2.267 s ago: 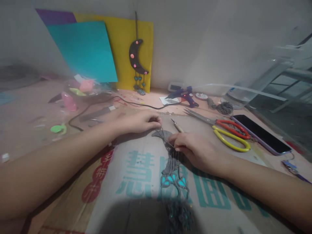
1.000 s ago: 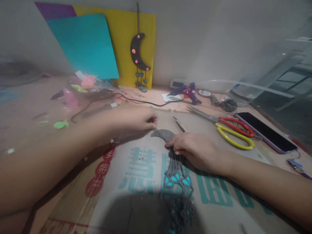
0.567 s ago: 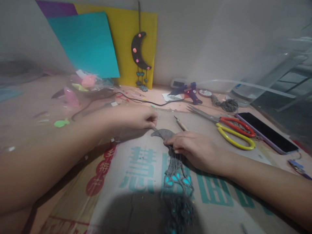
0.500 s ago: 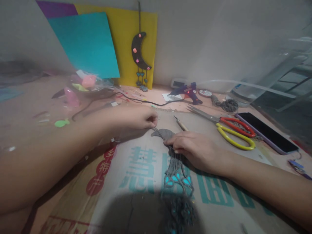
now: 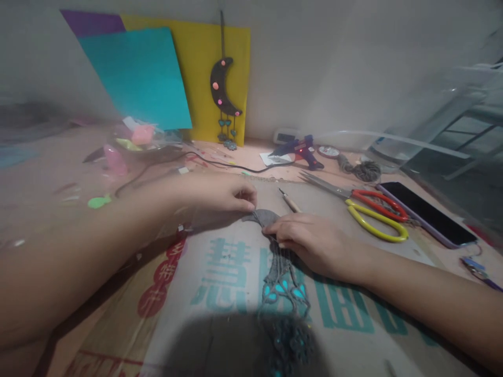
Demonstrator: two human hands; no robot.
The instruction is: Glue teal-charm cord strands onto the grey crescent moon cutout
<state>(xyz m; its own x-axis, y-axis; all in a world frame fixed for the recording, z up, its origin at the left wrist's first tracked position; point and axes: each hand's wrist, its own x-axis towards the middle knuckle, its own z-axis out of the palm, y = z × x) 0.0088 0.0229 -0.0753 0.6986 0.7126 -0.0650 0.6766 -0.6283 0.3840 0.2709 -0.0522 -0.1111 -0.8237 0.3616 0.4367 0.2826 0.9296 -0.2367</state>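
A grey crescent moon (image 5: 269,215) lies on the printed cardboard (image 5: 231,267) in front of me. My left hand (image 5: 238,195) is closed in a pinch on a thin grey cord (image 5: 257,215) at the moon's upper tip. My right hand (image 5: 304,238) has its fingers bent together, pressing the cord against the moon's body and covering part of it. Below it hang grey cords with turquoise drop-shaped pieces (image 5: 283,286). Dark flower-like pieces (image 5: 291,340) lie nearer me in shadow.
A wooden-handled craft tool (image 5: 290,201) lies beyond my right hand. Scissors (image 5: 357,204), a phone (image 5: 428,213), a glue gun (image 5: 302,151) and a yarn bundle (image 5: 365,170) sit right and behind. A finished moon hanging (image 5: 220,86) rests against yellow card (image 5: 188,63).
My left hand has lowered the cord it pulled upward, bringing its fingertips down close to the moon's tip. My right hand stays pressed on the moon. The view has shifted slightly.
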